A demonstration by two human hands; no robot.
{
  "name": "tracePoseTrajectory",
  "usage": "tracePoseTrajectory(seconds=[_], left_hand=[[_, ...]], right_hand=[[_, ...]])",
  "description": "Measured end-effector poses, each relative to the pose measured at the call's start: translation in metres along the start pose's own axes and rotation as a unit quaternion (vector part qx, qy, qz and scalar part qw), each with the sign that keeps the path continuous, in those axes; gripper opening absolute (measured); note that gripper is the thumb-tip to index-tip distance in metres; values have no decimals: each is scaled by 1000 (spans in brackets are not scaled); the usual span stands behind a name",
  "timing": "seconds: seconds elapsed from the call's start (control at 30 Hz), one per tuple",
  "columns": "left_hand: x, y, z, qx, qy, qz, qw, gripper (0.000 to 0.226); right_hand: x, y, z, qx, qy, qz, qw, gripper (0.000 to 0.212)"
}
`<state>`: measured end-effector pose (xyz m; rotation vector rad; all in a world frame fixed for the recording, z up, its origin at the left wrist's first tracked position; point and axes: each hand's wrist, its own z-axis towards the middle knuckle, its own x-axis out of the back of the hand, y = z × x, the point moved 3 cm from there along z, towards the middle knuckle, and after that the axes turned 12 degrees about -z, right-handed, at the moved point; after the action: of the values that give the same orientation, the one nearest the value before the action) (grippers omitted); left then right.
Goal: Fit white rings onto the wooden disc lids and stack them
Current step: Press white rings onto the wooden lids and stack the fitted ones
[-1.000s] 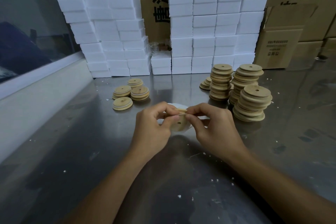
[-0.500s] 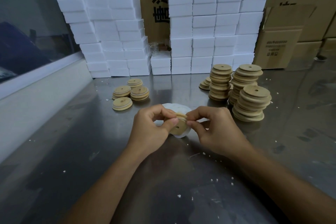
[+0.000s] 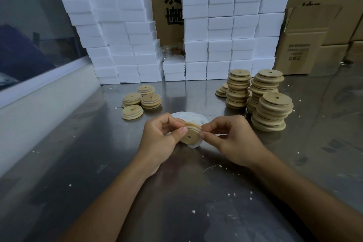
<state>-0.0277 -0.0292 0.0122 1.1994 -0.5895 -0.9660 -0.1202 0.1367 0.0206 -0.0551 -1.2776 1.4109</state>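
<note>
Over the steel table's middle I hold one wooden disc lid [image 3: 190, 135] tilted toward me, its small hole showing. My left hand [image 3: 161, 139] grips its left rim with thumb and fingers. My right hand [image 3: 231, 137] pinches the right rim, where a white ring runs round the lid's edge. A pile of loose white rings [image 3: 188, 117] lies on the table just behind the lid. Short stacks of ringed lids [image 3: 141, 100] sit at the back left. Tall stacks of bare wooden lids [image 3: 269, 112] stand at the right.
White foam blocks [image 3: 225, 25] are piled along the back, with cardboard boxes [image 3: 306, 45] at the right rear. A white ledge and window [image 3: 29, 88] run along the left. White crumbs dot the steel table [image 3: 176, 202].
The lid has tipped further toward me and dropped slightly, showing more of its face; both hands kept their hold and shifted a little along the rim.
</note>
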Motion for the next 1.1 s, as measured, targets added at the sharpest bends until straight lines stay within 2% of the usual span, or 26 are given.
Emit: tracePoseTrajectory(seconds=[0.13, 0.4, 0.5, 0.57, 0.67, 0.77, 0.9, 1.1], left_hand=[[-1, 1, 0, 10, -1, -1, 1000, 39], [0, 1, -1, 60, 34, -109, 992, 31], [-3, 3, -3, 54, 17, -113, 992, 34], [-5, 5, -4, 30, -2, -87, 996, 38], [-9, 11, -5, -39, -20, 2, 999, 25], [-15, 16, -6, -105, -42, 100, 989, 19], [-21, 16, -8, -87, -40, 80, 992, 19], [-21, 13, -10, -91, -22, 90, 992, 21]], right_hand=[[4, -1, 2, 12, -19, -15, 1000, 4], [-2, 2, -3, 7, 8, 18, 1000, 5], [-3, 4, -3, 8, 33, 12, 999, 4], [-2, 3, -4, 20, 49, 1, 999, 4], [-1, -1, -5, 56, 70, -34, 995, 5], [0, -6, -7, 93, 76, -75, 990, 9], [-1, -10, -7, 108, 96, -84, 986, 10], [-5, -6, -3, 37, 95, -14, 995, 7]])
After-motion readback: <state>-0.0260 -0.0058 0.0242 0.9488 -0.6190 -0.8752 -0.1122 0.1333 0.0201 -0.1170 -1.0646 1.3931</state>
